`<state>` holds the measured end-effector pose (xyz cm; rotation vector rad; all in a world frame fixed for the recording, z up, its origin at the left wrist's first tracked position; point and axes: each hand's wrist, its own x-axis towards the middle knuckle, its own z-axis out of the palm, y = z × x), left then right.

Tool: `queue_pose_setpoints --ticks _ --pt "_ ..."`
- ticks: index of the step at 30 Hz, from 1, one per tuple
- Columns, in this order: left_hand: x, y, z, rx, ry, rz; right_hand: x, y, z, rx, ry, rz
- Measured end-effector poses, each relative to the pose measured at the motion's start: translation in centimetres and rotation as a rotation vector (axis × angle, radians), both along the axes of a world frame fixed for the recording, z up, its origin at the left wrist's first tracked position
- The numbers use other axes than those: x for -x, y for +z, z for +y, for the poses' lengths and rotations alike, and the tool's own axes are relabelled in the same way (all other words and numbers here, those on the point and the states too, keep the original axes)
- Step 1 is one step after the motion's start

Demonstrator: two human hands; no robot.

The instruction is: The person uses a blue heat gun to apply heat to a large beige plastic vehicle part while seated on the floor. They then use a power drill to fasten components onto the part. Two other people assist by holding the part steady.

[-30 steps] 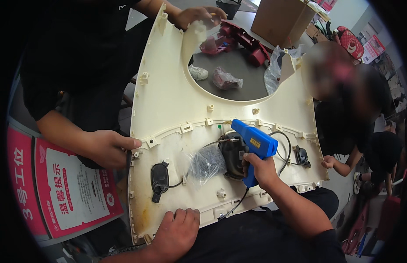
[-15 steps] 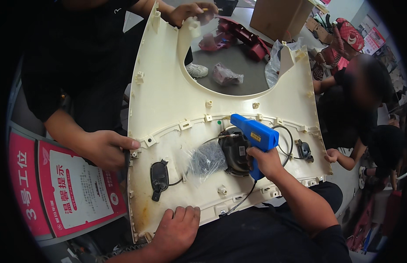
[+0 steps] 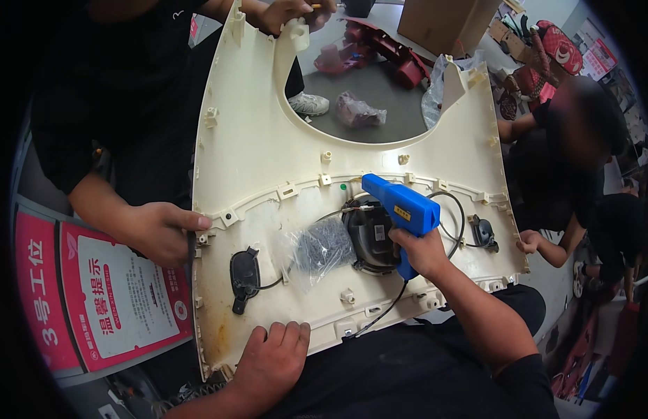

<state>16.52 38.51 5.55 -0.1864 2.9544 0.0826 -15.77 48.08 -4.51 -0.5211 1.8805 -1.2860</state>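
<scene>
Across my lap lies a large cream plastic panel [image 3: 257,164], its ribbed inner side up, with a wide curved cutout at the far side. My left hand [image 3: 275,356] is closed over its near edge, fingers curled onto the surface. My right hand [image 3: 423,251] grips the handle of a blue gun-shaped corded tool [image 3: 406,206], held above the panel; its tip cannot be made out. Below it sits a round black speaker-like unit [image 3: 369,237], partly hidden. Beside that lies a clear bag of small dark parts [image 3: 322,248]. Smaller black units [image 3: 245,272] sit toward both sides, with cables.
A person's hand [image 3: 163,227] holds the panel's left edge; another hand [image 3: 296,12] with a thin yellow tool is at the far corner. A co-worker's hand [image 3: 530,241] touches the right edge. Beyond are red plastic parts [image 3: 387,52], a cardboard box [image 3: 446,24] and a red-and-white sign [image 3: 125,300].
The panel appears slightly further left and up in the picture, with the bag and black units on it. My right hand and the blue tool have shifted slightly the same way. Both grips stay.
</scene>
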Motion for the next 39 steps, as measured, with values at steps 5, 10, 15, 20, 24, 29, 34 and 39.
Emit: queue_pose_setpoints --ticks 5,10,15,20,24,29,34,39 --pt "0.0 0.0 0.0 0.011 -0.005 0.017 0.0 0.7 -0.1 0.037 -0.015 -0.065" --pt "0.0 0.4 0.0 -0.067 0.017 -0.009 -0.1 1.0 -0.2 0.040 -0.057 -0.084" --pt "-0.2 -0.3 0.1 0.029 -0.003 0.040 -0.3 1.0 -0.5 0.050 -0.099 -0.092" --pt "-0.2 0.0 0.0 -0.063 0.013 0.015 -0.7 2.4 -1.2 0.102 -0.240 -0.317" --pt "-0.3 -0.2 -0.1 -0.052 -0.002 0.037 -2.3 2.9 -1.9 0.093 -0.292 -0.328" --pt "-0.5 -0.7 -0.1 -0.021 -0.008 0.040 -4.5 2.8 -3.1 0.131 -0.389 -0.379" --pt "-0.8 -1.4 0.2 0.048 -0.005 0.042 -5.8 2.9 -4.0 0.138 -0.438 -0.337" --pt "-0.9 -1.9 0.3 0.075 0.001 0.036 -6.4 2.8 -4.5 0.105 -0.447 -0.310"
